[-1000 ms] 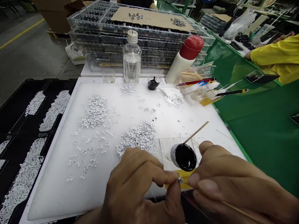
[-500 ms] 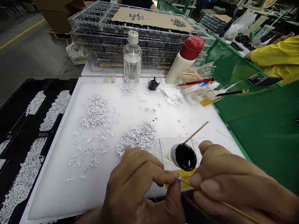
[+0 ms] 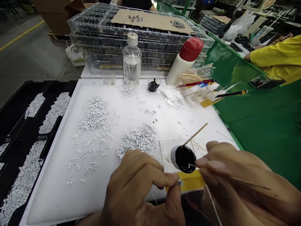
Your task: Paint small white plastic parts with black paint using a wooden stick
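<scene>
Between the thumb and forefinger of my left hand point(image 3: 145, 185) is pinched a small white piece with dark marks point(image 3: 180, 182). My right hand point(image 3: 242, 172) is closed on a thin wooden stick point(image 3: 249, 182), whose tip reaches over the black paint in a small cup point(image 3: 173, 157); whether it touches the paint I cannot tell. Another wooden stick point(image 3: 196, 134) leans out of that cup. The cup sits on a clear plate point(image 3: 164, 146) with a yellow strip point(image 3: 191, 181) at its near side. Left of it lies a heap of small white pieces point(image 3: 139, 139).
More white pieces point(image 3: 95, 113) lie on the white board point(image 3: 54, 188). Behind stand a clear bottle point(image 3: 132, 61), a second black paint cup point(image 3: 154, 84), a red-capped flask point(image 3: 184, 61), a toothpick holder point(image 3: 191, 78) and stacked clear trays point(image 3: 98, 40). A yellow sleeve point(image 3: 277, 53) shows beyond the green partition.
My right hand has drawn the stick's tip away from the white piece, up to the black paint cup. My left hand keeps its pinch almost unmoved.
</scene>
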Demonstrator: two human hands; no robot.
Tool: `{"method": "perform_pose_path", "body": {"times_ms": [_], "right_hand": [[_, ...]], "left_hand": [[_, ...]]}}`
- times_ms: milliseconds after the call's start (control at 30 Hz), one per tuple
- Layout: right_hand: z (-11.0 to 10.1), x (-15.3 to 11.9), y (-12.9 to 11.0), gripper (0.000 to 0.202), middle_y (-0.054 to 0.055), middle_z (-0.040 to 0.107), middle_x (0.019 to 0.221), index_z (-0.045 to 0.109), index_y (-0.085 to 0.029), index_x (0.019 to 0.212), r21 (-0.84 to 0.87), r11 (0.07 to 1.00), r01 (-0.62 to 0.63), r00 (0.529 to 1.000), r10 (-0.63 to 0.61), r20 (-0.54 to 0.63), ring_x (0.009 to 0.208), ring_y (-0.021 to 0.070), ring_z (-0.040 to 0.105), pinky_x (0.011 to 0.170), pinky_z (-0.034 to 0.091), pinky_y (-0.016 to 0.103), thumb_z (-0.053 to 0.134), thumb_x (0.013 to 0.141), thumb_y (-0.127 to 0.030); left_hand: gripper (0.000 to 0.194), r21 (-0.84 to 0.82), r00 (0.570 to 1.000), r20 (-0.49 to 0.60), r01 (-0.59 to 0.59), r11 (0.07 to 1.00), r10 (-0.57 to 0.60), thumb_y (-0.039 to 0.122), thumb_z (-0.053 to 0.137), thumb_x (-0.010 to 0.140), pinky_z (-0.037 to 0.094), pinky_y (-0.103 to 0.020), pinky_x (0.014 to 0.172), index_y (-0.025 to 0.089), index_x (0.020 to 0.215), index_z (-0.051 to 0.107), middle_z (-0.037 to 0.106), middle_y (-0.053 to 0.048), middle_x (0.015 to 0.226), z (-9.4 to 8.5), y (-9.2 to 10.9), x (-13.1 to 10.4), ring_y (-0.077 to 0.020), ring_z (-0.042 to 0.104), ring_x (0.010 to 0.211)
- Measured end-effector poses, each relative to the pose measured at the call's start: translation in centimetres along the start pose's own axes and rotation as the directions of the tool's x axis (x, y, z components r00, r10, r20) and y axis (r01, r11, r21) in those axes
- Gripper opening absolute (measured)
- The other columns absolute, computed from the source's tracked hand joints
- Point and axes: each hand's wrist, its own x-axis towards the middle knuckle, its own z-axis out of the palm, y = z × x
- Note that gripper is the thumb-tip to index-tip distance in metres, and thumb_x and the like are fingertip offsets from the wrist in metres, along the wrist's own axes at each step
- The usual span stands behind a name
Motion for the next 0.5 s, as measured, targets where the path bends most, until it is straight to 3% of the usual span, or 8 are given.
{"method": "perform_pose_path", "body": {"times_ms": [233,400,500], "right_hand": [[-0.4,-0.24,-0.6,0.032,0.002,0.077,0.1,0.077,-0.024,0.112,-0.085,0.992,-0.09,0.996,0.09,0.0,0.082,0.0195,0.07,0.058,0.057,0.035,0.078,0.086,-0.006],[0.01,0.19,-0.6,0.034,-0.002,0.078,0.098,0.078,-0.022,0.112,0.0,0.999,-0.045,0.998,0.045,-0.037,0.08,0.0149,0.07,0.063,0.059,0.033,0.078,0.084,-0.002],[0.41,0.25,-0.86,0.032,-0.004,0.077,0.093,0.078,-0.024,0.108,0.071,0.995,-0.076,0.993,0.082,-0.084,0.072,0.0146,0.068,0.068,0.062,0.036,0.083,0.082,-0.006]], "left_hand": [[0.019,0.013,0.997,-0.051,0.057,0.998,-0.057,0.008,0.071,0.085,0.06,-0.029,0.058,0.023,0.079,0.062,0.068,0.005,0.065,0.28,0.33,-0.24,-0.0125,0.066,0.058],[0.019,0.007,0.995,-0.058,0.084,0.996,-0.083,0.025,0.075,0.093,0.059,-0.028,0.058,0.025,0.079,0.062,0.065,0.006,0.063,0.59,0.16,-0.55,-0.0114,0.065,0.057],[0.019,0.025,0.995,-0.061,0.075,0.997,-0.074,0.026,0.077,0.092,0.058,-0.029,0.055,0.025,0.078,0.064,0.064,0.005,0.062,0.66,0.07,-0.31,-0.0138,0.064,0.056]]}}
